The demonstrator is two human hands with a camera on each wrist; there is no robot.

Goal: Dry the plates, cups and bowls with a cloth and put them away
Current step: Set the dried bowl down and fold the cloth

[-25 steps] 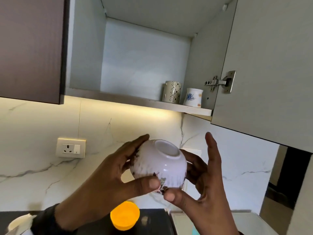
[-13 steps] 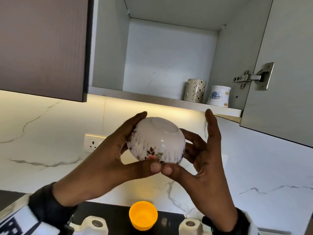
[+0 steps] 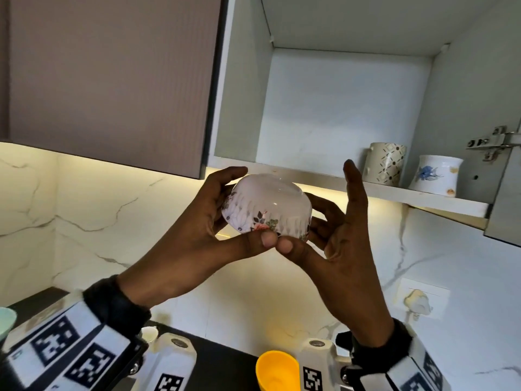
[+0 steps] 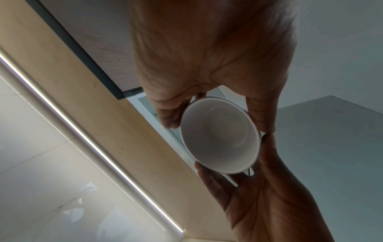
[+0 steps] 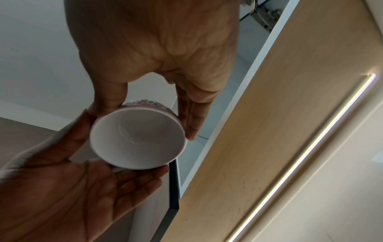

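A white bowl (image 3: 266,206) with a flower pattern is held upside down between both hands, just in front of and below the open cabinet's shelf (image 3: 394,190). My left hand (image 3: 211,218) grips its left side, thumb under the rim and fingers over the top. My right hand (image 3: 321,230) holds the right side with thumb and curled fingers, while its index finger points straight up. From below, the left wrist view shows the bowl's plain inside (image 4: 219,135), and so does the right wrist view (image 5: 137,137). No cloth is in view.
A patterned mug (image 3: 384,163) and a white cup with a blue print (image 3: 438,174) stand at the shelf's right end. The open cabinet door (image 3: 504,193) hangs at the right, and a closed door (image 3: 112,80) is at the left. An orange cup (image 3: 277,371) sits on the dark counter below.
Both hands have lifted the bowl from well below the shelf up to the shelf's front edge. The bowl has tipped more level, base up. The grip is unchanged.
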